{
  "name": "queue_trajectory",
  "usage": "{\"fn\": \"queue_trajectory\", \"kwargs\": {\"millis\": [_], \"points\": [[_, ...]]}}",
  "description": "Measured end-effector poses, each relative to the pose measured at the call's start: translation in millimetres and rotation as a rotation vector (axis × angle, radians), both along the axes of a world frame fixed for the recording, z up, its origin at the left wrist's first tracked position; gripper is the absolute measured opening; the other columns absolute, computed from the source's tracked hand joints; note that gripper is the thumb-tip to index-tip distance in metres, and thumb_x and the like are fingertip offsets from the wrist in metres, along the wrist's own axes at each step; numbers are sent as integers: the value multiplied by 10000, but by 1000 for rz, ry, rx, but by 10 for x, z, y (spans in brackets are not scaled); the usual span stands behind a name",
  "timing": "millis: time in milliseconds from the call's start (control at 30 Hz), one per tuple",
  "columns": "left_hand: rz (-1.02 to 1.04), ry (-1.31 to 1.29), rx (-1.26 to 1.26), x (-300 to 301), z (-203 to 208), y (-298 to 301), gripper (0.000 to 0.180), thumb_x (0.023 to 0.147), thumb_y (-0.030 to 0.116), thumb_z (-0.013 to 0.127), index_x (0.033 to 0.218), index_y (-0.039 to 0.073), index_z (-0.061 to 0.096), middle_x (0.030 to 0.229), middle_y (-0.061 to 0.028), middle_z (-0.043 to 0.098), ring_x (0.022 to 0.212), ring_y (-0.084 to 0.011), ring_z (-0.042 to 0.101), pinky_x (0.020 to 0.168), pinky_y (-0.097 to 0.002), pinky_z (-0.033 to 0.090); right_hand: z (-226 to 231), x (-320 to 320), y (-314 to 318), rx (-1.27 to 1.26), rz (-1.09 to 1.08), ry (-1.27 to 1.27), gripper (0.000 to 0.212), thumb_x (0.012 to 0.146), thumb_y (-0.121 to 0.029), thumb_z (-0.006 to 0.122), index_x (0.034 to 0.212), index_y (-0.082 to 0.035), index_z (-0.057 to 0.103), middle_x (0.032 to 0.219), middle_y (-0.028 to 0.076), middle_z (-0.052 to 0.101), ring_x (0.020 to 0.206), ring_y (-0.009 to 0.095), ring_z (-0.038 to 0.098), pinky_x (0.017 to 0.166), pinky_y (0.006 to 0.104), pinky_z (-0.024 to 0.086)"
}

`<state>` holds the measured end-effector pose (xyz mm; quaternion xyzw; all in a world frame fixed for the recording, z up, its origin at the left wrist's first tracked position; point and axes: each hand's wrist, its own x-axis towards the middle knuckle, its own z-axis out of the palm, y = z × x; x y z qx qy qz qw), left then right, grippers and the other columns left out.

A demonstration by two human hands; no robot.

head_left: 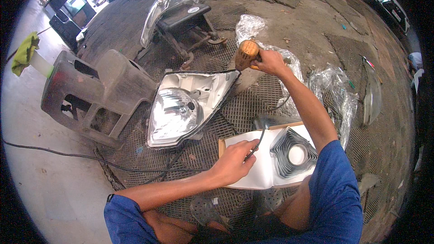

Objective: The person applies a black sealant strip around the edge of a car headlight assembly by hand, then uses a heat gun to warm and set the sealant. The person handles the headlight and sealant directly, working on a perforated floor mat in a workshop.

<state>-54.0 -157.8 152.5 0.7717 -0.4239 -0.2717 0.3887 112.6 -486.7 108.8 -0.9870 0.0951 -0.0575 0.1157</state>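
My right hand (pixel 271 62), fingers wrapped round the grip, holds an orange heat gun (pixel 248 50) by the far right corner of a headlight housing (pixel 181 104). The gun's front end is hard to make out. The housing lies without its lens, its silvery reflector exposed. My left hand (pixel 235 161) pinches a thin black cord (pixel 261 138) above an open cardboard box (pixel 244 142). That cord seems to run up toward the heat gun, though its full path is not visible. Inside the box, a coil of dark grey sealant strip (pixel 294 156) rests on white paper.
A grey plastic step stool (pixel 99 90) lies at the left. Farther off, a clear headlight lens (pixel 169 7) leans on a low black stool (pixel 184 17). Crumpled clear plastic (pixel 332 86) and another lens (pixel 372 95) are at the right. A black cable (pixel 81 155) crosses the floor.
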Motion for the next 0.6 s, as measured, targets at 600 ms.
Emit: {"fn": "queue_trajectory", "kwargs": {"millis": [600], "points": [[27,86,41,-55,54,169,456,903,70,646,1327,-62,539,1166,-173,679,954,-238,694,828,-375,586,88,50,236,163,-244,87,478,813,-449,734,1076,-50,721,1041,170,729,981,342,691,846,463,529]]}}
